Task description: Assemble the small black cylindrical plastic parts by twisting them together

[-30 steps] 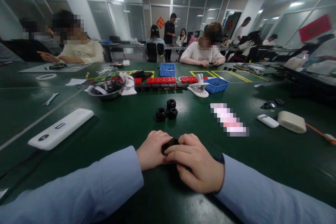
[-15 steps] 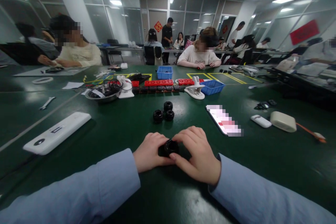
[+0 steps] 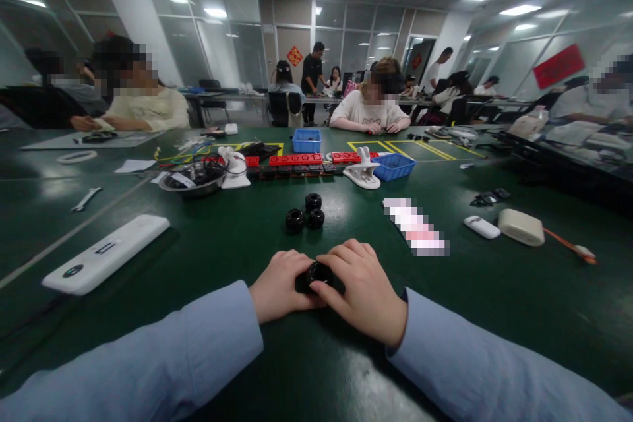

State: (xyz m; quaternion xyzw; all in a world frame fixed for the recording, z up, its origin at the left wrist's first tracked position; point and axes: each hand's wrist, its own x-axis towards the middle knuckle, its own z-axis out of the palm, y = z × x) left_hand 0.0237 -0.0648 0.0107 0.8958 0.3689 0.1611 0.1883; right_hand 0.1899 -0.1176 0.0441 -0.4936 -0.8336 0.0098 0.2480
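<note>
A small black tyre (image 3: 318,272) with an open middle is held between my two hands, low over the green table (image 3: 217,244). My left hand (image 3: 281,285) grips its left side, fingers curled behind and thumb along the near side. On the other side my right hand (image 3: 364,290) closes round it, with the thumb at the near rim and the fingertips over the far rim. Just beyond the hands, three similar black tyres sit grouped: one on the left (image 3: 295,219), one at the back (image 3: 313,201) and one on the right (image 3: 315,218).
Left lies a long white device (image 3: 106,254) and a wrench (image 3: 86,199). A phone (image 3: 414,225), a white mouse-like object (image 3: 481,227) and a cream case (image 3: 521,227) lie right. Farther back are a metal bowl (image 3: 192,190), red power strips (image 3: 295,159), blue baskets (image 3: 394,166) and seated people.
My right hand has shifted slightly left and its fingers reach further over the tyre. Both hands still hold it. The camera view has turned slightly, so the table things appear a little further left.
</note>
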